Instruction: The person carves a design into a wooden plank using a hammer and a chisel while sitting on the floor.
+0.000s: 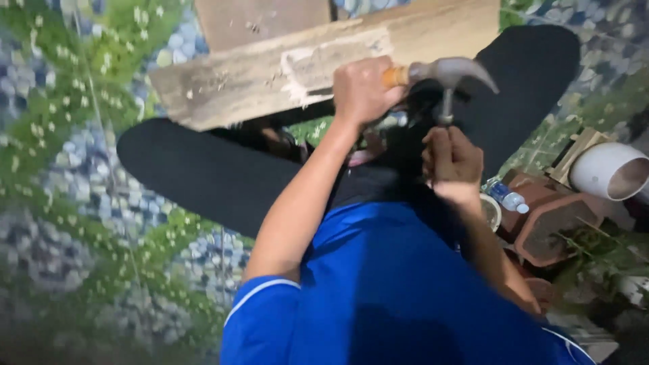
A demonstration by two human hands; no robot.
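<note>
My left hand [365, 88] is shut on the orange handle of a claw hammer [449, 71], close to its steel head. The hammer's face points down onto the top of my right hand [453, 162], which is closed in a fist around something small that the fingers hide. Both hands are above my crossed legs in black trousers [203, 169]. A rough wooden plank [270, 74] with a pale chipped patch lies across my knees, just beyond my left hand. My blue shirt [392, 290] fills the bottom of the view.
The floor [74, 203] has a printed pattern of pebbles and grass. To the right are a white pot on its side [608, 169], hexagonal terracotta pots [554, 216], a small water bottle [507, 197] and a wooden piece [574, 152].
</note>
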